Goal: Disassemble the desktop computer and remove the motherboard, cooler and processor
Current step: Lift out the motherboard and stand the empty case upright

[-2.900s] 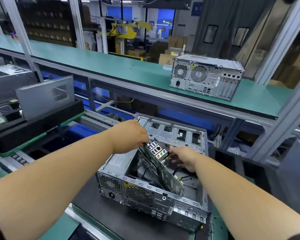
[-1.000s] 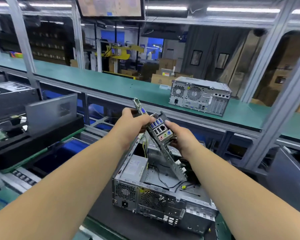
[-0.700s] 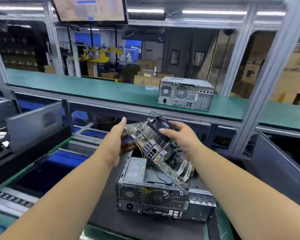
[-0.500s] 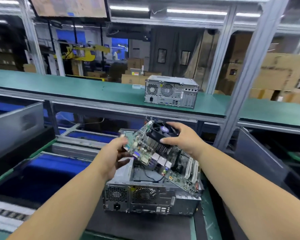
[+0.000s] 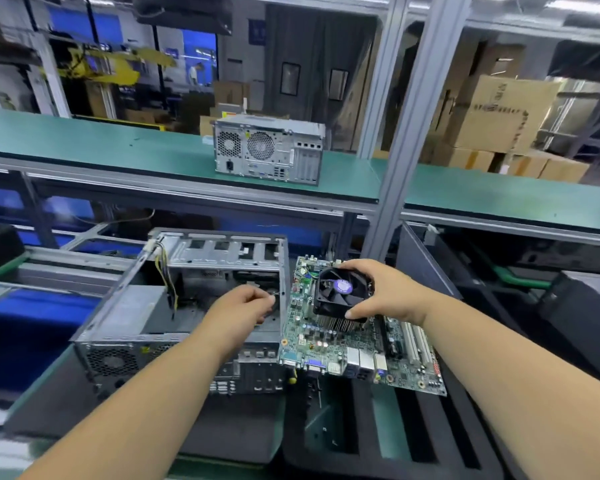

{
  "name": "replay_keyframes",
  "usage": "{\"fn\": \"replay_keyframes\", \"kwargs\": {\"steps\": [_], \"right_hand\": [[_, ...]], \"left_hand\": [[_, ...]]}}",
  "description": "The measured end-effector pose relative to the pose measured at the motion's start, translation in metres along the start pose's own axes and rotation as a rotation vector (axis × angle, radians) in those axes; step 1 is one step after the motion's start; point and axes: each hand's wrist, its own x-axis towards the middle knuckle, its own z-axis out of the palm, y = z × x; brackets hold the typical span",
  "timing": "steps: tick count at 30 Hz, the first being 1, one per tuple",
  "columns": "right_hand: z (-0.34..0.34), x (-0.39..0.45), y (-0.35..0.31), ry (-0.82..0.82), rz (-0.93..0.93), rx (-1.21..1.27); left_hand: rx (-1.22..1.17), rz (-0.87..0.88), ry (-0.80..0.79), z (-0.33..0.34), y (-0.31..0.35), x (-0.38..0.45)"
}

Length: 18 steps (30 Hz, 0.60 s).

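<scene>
A factory assembly line fills the view: a long green conveyor shelf (image 5: 118, 147) runs across the upper half behind grey aluminium posts (image 5: 420, 109), with stacked cardboard boxes (image 5: 499, 112) beyond it at the right. A closed desktop tower (image 5: 269, 148) stands on that shelf, rear panel facing the camera. Lower down, on a dark mat (image 5: 59, 403), the opened computer case (image 5: 174, 306) lies on its side, its interior bare apart from the power supply block (image 5: 136, 310) and a bundle of yellow and black wires (image 5: 165, 275) hanging from the upper edge. Just right of the case, a black slotted foam tray (image 5: 406, 431) sits at the bench edge. The green motherboard (image 5: 329, 341) is out of the case, held roughly level over that tray, port block toward the camera. The right hand (image 5: 388, 292) grips the black cooler fan (image 5: 340, 292) mounted on the board, thumb on its near edge and fingers over the far edge. The left hand (image 5: 238, 313) hovers over the case opening beside the board's left edge, fingers loosely curled with the tips drawn together; I cannot tell whether they pinch anything.
</scene>
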Motion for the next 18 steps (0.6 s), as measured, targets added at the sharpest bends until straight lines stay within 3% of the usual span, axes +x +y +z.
{"fn": "replay_keyframes", "kwargs": {"steps": [8,18], "right_hand": [[0.001,-0.033,0.062,-0.057,0.003,0.045],[0.047,-0.042,0.114,-0.171,0.021,-0.011]], "left_hand": [[0.084,0.059,0.058,0.067,0.001,-0.013],[0.194,0.084,0.094,0.095,-0.005,-0.022]]}}
